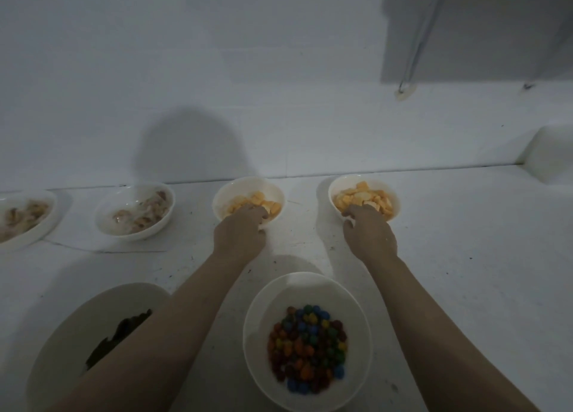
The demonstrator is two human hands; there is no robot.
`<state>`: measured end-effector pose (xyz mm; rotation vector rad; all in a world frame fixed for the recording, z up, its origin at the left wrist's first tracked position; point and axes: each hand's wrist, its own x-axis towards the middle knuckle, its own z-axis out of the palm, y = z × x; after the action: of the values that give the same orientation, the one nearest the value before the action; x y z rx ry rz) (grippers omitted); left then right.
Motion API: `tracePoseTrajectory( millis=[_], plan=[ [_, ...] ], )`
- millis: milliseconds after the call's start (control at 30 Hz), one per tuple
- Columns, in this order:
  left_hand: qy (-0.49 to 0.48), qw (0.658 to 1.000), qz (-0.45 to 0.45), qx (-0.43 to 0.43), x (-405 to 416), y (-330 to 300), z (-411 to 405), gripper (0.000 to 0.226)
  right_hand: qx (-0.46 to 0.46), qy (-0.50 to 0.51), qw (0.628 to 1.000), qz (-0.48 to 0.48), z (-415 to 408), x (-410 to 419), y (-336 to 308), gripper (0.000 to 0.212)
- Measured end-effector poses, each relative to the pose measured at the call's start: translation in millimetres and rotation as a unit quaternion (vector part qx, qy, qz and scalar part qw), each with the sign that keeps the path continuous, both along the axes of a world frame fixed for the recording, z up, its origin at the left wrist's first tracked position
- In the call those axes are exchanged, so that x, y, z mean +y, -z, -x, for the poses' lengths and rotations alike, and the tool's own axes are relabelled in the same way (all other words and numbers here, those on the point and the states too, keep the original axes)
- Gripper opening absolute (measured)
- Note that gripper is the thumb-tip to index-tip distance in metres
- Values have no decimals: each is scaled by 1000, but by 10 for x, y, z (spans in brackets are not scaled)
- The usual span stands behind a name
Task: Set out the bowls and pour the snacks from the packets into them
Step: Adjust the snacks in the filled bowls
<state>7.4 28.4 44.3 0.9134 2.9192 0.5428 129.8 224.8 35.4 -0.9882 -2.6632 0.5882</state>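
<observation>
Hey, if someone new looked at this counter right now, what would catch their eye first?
Probably the bowl of multicoloured candies nearest the camera, the brightest thing on the white counter. Next, the left hand and right hand each gripping the near rim of a bowl of orange snacks by the back wall.

No readable text, label, brand, number or sign shows anywhere in the view. The white bowls (248,194) and the tabletop (465,256) carry no markings.
</observation>
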Motion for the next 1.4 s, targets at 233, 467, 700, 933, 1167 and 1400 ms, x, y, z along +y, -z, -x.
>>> tracePoseTrajectory(
  millis=[233, 467, 700, 933, 1167, 1400],
  plan=[
    [-55, 996, -66, 3, -724, -336, -590, 13, -16, -181, 970, 163, -278, -869, -374, 22],
    [-166, 964, 133, -162, -1498, -455, -527, 64, -98, -234, 953, 163, -298, -1543, -487, 31],
    [-85, 970, 186, -128, -1487, -311, -755, 45, -162, -277, 947, 25, -383, -1925, -396, 29],
    [-35, 993, 100, -57, -1493, -141, -839, 18, -131, -183, 974, -22, -637, -1819, -377, 47],
    [-28, 999, 18, -5, -1458, -19, -935, 21, -6, -143, 990, -3, -1031, -1484, -83, 31],
    [4, 993, -105, 51, -1558, -3, -1066, 29, 123, -221, 963, -92, -1094, -1610, -31, 31]
  ],
)
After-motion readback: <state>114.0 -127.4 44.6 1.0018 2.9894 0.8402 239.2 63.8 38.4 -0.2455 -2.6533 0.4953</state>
